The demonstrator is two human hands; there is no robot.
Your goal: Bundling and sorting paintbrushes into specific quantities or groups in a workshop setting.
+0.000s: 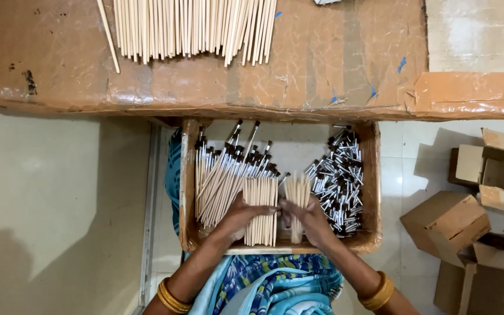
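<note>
My left hand (241, 214) grips a squared sticks bundle (261, 210), right hand (310, 219) clamps a smaller bunch (297, 201), both upright in the tray (189, 192) to keep ends flush.

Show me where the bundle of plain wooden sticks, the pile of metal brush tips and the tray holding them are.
Bundle of plain wooden sticks (261, 204): head view, middle of the sticks.
Pile of metal brush tips (340, 175): head view, centre of the heap.
Cardboard tray (371, 192): head view, right wall.
</note>
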